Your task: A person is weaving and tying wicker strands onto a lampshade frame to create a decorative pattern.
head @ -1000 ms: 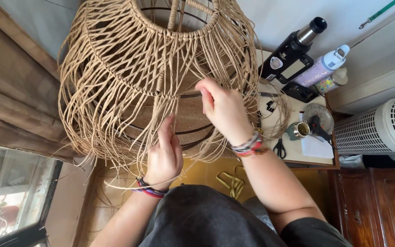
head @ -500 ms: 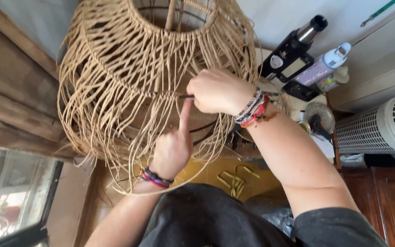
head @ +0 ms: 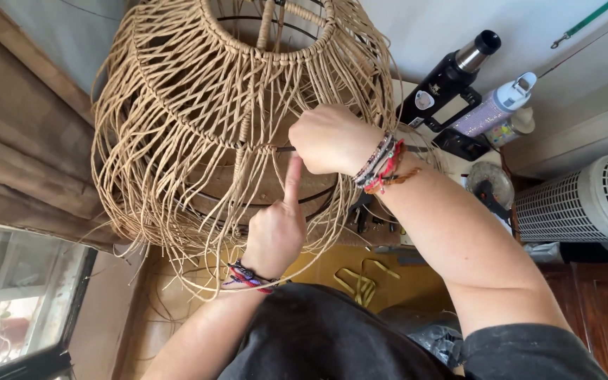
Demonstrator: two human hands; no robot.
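Head view: right hand (head: 332, 139) grip pinches tan cord on woven lampshade (head: 198, 112); left hand (head: 274, 232) points.

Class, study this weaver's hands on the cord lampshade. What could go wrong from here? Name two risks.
1. Many loose cord ends hang around the left hand, whose forefinger points up at the wire ring; strands may tangle or get picked wrongly.
2. The right hand is closed at that ring; a hard pull might shift the woven lampshade or distort its frame.
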